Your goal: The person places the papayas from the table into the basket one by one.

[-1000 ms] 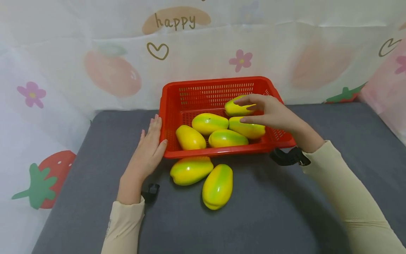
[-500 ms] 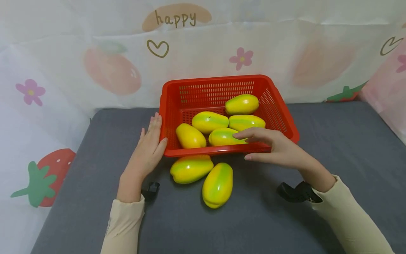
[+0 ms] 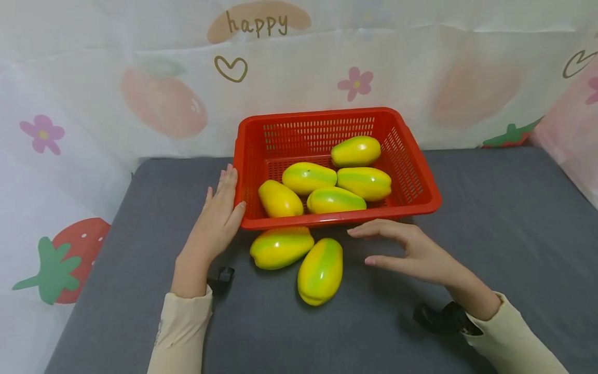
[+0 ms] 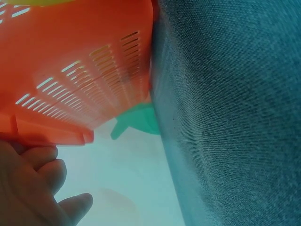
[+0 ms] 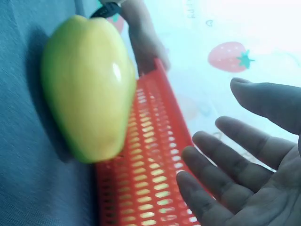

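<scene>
A red plastic basket holds several yellow-green papayas. Two more lie on the grey cloth in front of it: one papaya close under the front rim, and another papaya nearer the person. My left hand rests with straight fingers against the basket's left side, and the left wrist view shows its fingertips at the rim. To the right of the nearer papaya, my right hand hovers with fingers spread and nothing between them. In the right wrist view its palm faces the basket's slotted front wall.
A grey cloth covers the table. Behind the basket hangs a pale printed sheet with fruit, flowers and the word "happy". Black straps sit at both wrists, below the cream sleeves.
My right hand has come out of the basket, passing over its front rim, and moved down toward the nearer papaya. The left hand, basket and papayas keep their places.
</scene>
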